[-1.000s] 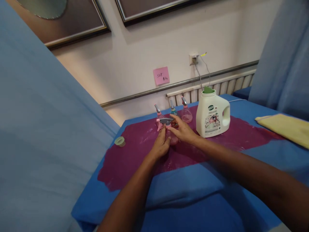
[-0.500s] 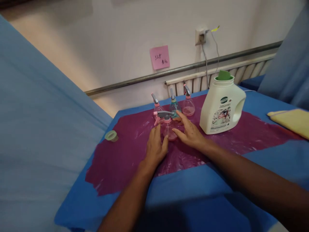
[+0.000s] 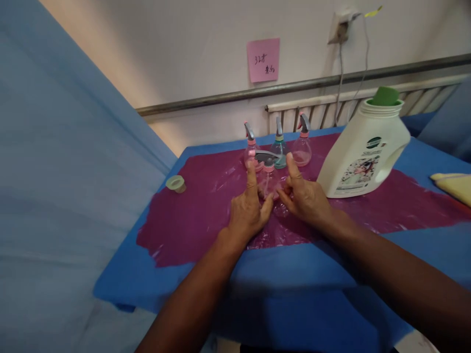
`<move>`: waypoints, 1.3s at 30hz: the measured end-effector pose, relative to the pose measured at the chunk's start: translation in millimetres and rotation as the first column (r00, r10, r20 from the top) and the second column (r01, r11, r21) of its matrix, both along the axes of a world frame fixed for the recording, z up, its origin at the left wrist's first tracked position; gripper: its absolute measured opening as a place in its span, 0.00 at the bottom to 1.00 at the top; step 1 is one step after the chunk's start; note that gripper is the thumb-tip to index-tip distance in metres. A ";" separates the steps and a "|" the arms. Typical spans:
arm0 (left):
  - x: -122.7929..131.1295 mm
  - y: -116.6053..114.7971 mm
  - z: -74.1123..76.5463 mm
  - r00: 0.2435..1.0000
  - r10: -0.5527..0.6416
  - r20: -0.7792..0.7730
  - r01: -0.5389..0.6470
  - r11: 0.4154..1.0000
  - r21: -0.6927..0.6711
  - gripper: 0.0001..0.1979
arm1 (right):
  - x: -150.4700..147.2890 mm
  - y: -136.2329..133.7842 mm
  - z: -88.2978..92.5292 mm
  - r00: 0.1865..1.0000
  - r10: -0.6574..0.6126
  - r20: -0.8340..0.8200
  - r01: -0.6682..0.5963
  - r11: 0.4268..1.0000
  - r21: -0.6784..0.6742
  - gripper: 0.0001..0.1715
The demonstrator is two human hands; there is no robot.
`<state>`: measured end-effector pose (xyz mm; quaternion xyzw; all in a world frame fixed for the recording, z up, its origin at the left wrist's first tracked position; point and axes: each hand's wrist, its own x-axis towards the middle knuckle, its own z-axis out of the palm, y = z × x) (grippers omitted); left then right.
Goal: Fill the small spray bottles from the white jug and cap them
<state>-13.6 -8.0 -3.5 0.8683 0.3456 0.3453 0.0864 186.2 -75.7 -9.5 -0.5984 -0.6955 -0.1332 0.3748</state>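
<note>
A small clear spray bottle with a pink collar and grey trigger stands upright on the purple plastic sheet. My left hand is on its left side and my right hand on its right, fingers stretched up and thumbs touching the bottle's lower body. Neither hand wraps round it. Three more small spray bottles stand in a row just behind. A large white detergent jug with its green spout open stands to the right.
A pale green cap lies at the sheet's left edge. A yellow cloth lies at the far right. Blue cloth covers the table and hangs on the left. A pink note and a radiator are on the wall behind.
Both hands have slid lower and closer round the near spray bottle, with fingers lifted upright. The camera moved in nearer and tilted down.
</note>
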 end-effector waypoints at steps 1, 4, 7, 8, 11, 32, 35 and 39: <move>-0.1 -0.3 -0.1 1.000 0.011 -0.017 -0.011 1.000 -0.012 0.57 | 1.5 0.0 -1.2 1.000 -0.012 0.014 0.012 1.000 0.011 0.56; -0.2 -1.0 -0.4 0.997 0.035 -0.064 -0.038 0.998 -0.052 0.57 | 6.4 0.4 -5.5 0.997 -0.046 0.058 0.044 0.999 0.031 0.56; 0.1 -0.7 -1.9 0.995 0.045 -0.094 -0.051 0.997 -0.065 0.57 | 9.3 0.7 -9.3 0.994 -0.079 0.077 0.079 0.997 0.003 0.54; 0.2 -0.6 -2.7 0.994 0.044 -0.101 -0.051 0.996 -0.066 0.57 | 9.6 0.7 -10.2 0.993 -0.087 0.078 0.089 0.996 -0.016 0.53; -0.6 -0.1 -5.0 0.994 0.038 -0.103 -0.045 0.996 -0.074 0.56 | 9.6 0.5 -10.3 0.995 -0.082 0.056 0.085 0.995 -0.056 0.52; -95.3 37.2 31.8 0.981 0.166 -0.098 -0.181 0.969 -0.167 0.27 | 59.8 -34.6 21.3 0.998 0.056 0.031 -0.055 0.998 -0.023 0.21; -149.0 48.2 26.5 0.951 0.249 -0.184 -0.285 0.935 -0.209 0.36 | 104.8 -79.2 7.1 0.998 0.010 0.067 -0.001 0.992 -0.130 0.21; -212.4 62.6 13.5 0.790 0.325 -0.520 -0.460 0.875 -0.151 0.44 | 176.0 -136.9 -22.2 0.969 -0.218 0.114 0.241 0.931 -0.273 0.19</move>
